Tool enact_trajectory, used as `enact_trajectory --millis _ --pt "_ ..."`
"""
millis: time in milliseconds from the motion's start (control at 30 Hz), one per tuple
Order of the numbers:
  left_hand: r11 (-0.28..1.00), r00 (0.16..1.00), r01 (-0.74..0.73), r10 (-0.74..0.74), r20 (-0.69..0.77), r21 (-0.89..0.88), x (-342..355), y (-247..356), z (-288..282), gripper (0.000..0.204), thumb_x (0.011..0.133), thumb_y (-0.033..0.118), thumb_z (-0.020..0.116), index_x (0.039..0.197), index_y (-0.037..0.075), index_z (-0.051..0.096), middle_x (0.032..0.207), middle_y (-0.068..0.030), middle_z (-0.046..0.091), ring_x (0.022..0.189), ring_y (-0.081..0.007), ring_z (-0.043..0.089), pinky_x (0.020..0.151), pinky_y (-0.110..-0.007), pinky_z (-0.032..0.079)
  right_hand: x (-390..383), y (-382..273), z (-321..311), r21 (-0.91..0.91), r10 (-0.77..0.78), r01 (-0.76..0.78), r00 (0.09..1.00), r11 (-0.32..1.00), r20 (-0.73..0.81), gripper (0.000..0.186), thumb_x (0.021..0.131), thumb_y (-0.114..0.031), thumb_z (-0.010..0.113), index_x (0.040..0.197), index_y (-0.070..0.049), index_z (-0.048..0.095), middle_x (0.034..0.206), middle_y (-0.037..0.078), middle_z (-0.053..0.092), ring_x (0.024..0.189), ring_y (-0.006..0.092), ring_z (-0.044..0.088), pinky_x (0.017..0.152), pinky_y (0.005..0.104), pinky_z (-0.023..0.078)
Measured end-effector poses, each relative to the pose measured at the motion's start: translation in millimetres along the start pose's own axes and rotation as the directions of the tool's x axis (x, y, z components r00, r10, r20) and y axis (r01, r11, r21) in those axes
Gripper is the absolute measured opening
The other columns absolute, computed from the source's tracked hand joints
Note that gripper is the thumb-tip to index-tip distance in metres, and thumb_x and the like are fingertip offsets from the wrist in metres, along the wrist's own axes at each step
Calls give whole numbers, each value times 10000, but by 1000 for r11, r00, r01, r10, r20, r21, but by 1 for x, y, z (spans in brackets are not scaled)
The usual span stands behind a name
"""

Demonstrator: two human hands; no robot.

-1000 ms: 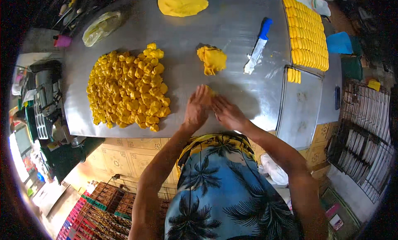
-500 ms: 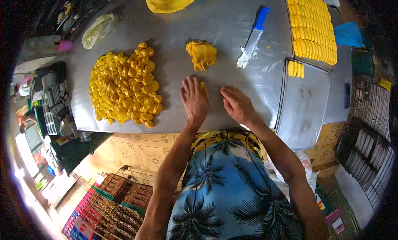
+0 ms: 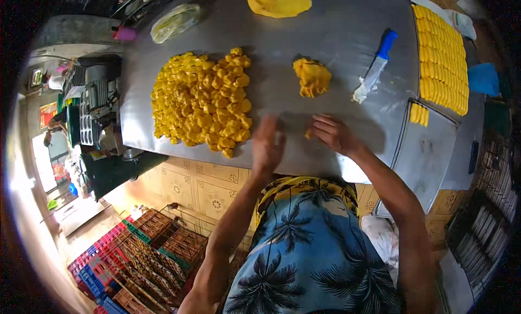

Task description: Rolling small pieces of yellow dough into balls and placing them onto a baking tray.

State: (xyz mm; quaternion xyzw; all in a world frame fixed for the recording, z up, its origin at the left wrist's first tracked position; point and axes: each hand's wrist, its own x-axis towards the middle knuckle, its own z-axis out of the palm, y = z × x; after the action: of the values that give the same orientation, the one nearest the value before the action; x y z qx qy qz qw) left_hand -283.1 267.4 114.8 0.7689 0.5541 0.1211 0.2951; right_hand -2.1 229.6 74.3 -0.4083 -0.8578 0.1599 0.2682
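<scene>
Over the steel table, my left hand is blurred by motion, its fingers stretched out and the thumb apart, holding nothing that shows. Beside it, my right hand has its fingers bent together on a small piece of yellow dough, mostly covered by the fingertips. Just beyond the hands lies a lump of yellow dough. A wide heap of small yellow dough pieces spreads to the left of my left hand. Farther right rests a knife with a blue handle and a whitish smear on its blade.
Rows of yellow dough sticks fill a tray at the far right. A nearer metal tray carries a few more dough sticks. A flat dough slab and a clear plastic bag lie at the back. Stacked crates stand lower left.
The view has shifted, so the table things appear farther right. My left hand has come off the small dough piece, and my right hand has closed on a piece.
</scene>
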Motion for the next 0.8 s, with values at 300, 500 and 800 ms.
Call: enact_trajectory --millis 300,500,800 --pt "992 991 115 -118 60 42 69 -109 -122 311 1020 214 649 1254 15 701 1376 -204 657 1217 -336 635 1042 -417 529 -2 -74 11 405 784 -672 552 620 -283 284 885 7 784 1159 -1 711 1089 139 700 1000 289 690 880 372 587" --pt "875 981 172 -111 160 -452 54 -38 -79 224 1036 182 665 1148 -7 704 1186 -119 690 1055 -264 680 858 -380 575 -81 -50 -29 640 898 -653 151 405 -414 234 932 44 713 1162 1 704 994 97 668 919 189 668 771 298 580" --pt "792 856 335 -30 515 -510 19 11 18 434 1047 224 684 1405 -3 589 1270 -120 697 1107 -234 673 966 -372 561 -267 104 -149 753 706 -612 -422 240 -568 231 917 10 740 1146 -15 749 972 19 746 875 103 663 803 266 554"
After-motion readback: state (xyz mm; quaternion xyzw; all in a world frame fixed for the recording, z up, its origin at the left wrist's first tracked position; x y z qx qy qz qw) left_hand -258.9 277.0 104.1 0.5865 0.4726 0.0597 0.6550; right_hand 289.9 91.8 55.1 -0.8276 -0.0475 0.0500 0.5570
